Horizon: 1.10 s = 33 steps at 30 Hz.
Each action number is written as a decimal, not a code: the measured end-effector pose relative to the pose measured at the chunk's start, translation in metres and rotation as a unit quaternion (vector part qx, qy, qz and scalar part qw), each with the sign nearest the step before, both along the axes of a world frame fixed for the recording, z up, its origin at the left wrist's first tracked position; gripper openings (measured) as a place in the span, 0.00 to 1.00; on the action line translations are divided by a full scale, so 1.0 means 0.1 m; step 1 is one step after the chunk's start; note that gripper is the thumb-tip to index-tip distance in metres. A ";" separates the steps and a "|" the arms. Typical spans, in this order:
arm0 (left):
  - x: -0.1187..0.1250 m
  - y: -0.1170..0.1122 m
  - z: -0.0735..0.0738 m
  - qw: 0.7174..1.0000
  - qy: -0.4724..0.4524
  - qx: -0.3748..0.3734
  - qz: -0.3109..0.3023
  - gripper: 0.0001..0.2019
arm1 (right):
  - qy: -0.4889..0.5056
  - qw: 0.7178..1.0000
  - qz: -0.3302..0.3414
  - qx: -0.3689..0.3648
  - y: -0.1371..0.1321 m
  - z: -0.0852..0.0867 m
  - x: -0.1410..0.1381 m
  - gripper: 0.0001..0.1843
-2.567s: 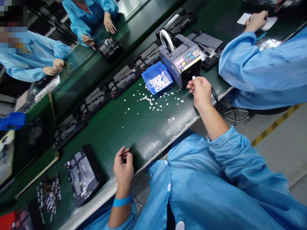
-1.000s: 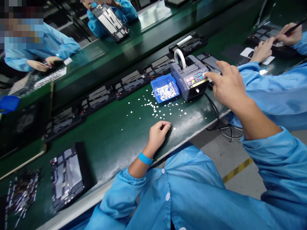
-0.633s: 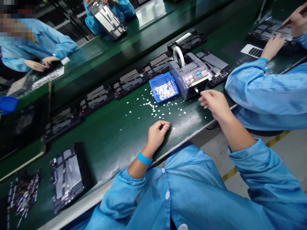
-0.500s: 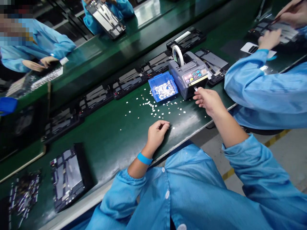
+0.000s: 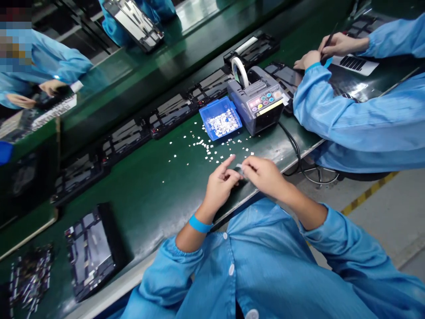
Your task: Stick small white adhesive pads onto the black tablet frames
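Observation:
My right hand (image 5: 264,173) pinches a small pale strip of tape (image 5: 239,167) between thumb and forefinger, just above the bench's front edge. Close by on its left is my left hand (image 5: 219,184), with a blue band (image 5: 200,223) round the wrist. Its forefinger points out, while the thumb meets the curled fingers beside the tape; what they hold, if anything, is hidden. Beyond the hands stands a grey tape dispenser (image 5: 257,99) carrying a white tape roll (image 5: 239,71). Against its left side lies a blue tray (image 5: 206,116) of small white scraps (image 5: 224,123).
White bits lie scattered on the green bench (image 5: 146,195). Dark device housings (image 5: 126,139) line the bench's far side. Another housing (image 5: 91,250) and a heap of small parts (image 5: 31,277) are at left. A co-worker's sleeve (image 5: 352,119) reaches in at right.
My right hand has come away from the dispenser's front, toward me and left, with the tape strip. My left forefinger has stretched out. The co-worker's hands at right have shifted left.

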State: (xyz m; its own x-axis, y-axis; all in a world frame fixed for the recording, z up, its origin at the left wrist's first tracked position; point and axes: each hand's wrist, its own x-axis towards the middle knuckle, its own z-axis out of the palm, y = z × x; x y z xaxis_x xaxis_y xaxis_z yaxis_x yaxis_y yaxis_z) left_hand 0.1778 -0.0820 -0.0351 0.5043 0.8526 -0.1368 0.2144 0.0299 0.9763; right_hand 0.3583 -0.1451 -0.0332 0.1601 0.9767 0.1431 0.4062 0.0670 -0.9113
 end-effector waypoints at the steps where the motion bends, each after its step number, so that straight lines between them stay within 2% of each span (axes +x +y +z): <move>1: 0.03 -0.02 0.02 1.000 -0.005 -0.003 -0.001 0.24 | -0.042 0.999 0.019 0.004 -0.02 0.01 -0.04 0.10; 3: 0.07 -0.06 0.06 1.000 -0.003 0.003 0.021 0.14 | -0.101 0.994 0.049 -0.003 -0.02 0.02 -0.04 0.11; 6: 0.04 -0.07 0.07 0.999 0.012 0.001 0.043 0.11 | -0.160 0.985 0.064 -0.010 0.01 0.06 0.16 0.11; 8: -0.03 -0.07 0.06 0.999 0.026 -0.003 0.047 0.12 | -0.179 0.984 0.005 0.011 0.04 0.12 0.40 0.12; 11: -0.14 -0.05 0.02 0.997 0.037 -0.003 0.067 0.13 | -0.196 0.971 -0.124 0.056 0.09 0.26 0.79 0.15; 13: -0.19 -0.05 -0.01 0.997 0.034 -0.004 0.071 0.14 | -0.230 0.954 -0.171 0.089 0.15 0.34 1.01 0.17; 15: -0.21 -0.04 -0.04 0.997 0.031 -0.003 0.065 0.13 | -0.276 0.934 -0.190 0.121 0.23 0.39 1.16 0.20; 19: -0.21 -0.06 -0.05 0.998 0.031 0.011 0.046 0.12 | -0.338 0.911 -0.174 0.161 0.47 0.44 1.29 0.20; 25: -0.22 -0.07 -0.06 0.998 0.033 0.016 0.045 0.12 | -0.336 0.916 -0.095 0.197 0.70 0.60 1.28 0.11; 28: -0.22 -0.08 -0.08 0.998 0.037 0.018 0.044 0.12 | -0.369 0.910 -0.068 0.174 0.70 0.72 1.24 0.10; 33: -0.23 -0.08 -0.09 0.998 0.037 0.030 0.045 0.12 | -0.433 0.894 -0.054 0.106 0.65 0.80 1.27 0.16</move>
State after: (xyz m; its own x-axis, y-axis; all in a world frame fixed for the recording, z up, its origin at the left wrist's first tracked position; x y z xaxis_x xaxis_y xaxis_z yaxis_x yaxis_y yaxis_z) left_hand 0.1552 -0.0899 -0.0436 0.4163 0.9015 -0.1187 0.2844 -0.0050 0.9587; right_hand 0.4852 -0.0801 0.0471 -0.0078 0.8986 0.4388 0.9674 0.1179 -0.2243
